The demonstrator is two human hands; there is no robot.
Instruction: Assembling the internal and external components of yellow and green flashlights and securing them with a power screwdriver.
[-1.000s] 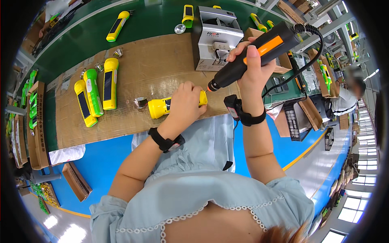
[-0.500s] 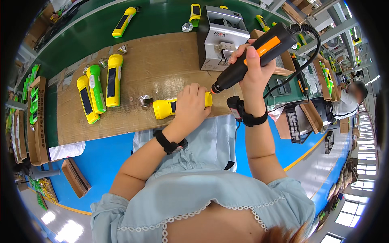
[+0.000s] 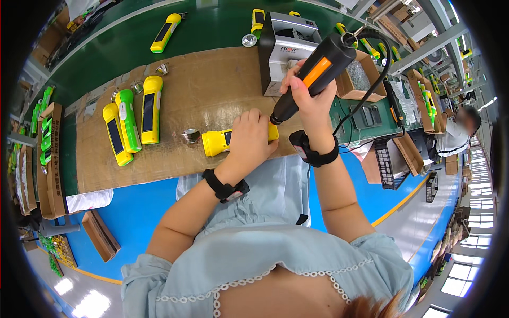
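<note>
A yellow flashlight (image 3: 213, 144) with a dark panel lies on the cardboard sheet, its wide head to the left. My left hand (image 3: 249, 139) is closed over its body and presses it down. In my right hand (image 3: 313, 100) is a black and orange electric screwdriver (image 3: 330, 62), gripped round the barrel and tilted. Its tip meets the flashlight's right end, just beside my left fingers; the bit and any screw are hidden there. A loose silver reflector (image 3: 191, 135) sits by the flashlight's head.
Three flashlights, a green and white one (image 3: 127, 119) among them, lie at left with small reflectors behind. A grey machine (image 3: 289, 55) stands at the back. Right of it are a carton of small clear pieces (image 3: 354, 78) and the screwdriver's black cable (image 3: 383, 79). A person (image 3: 460, 132) sits far right.
My right hand has moved left and slightly down, bringing the screwdriver's tip from just beside the flashlight onto its right end. My left hand keeps its hold on the flashlight.
</note>
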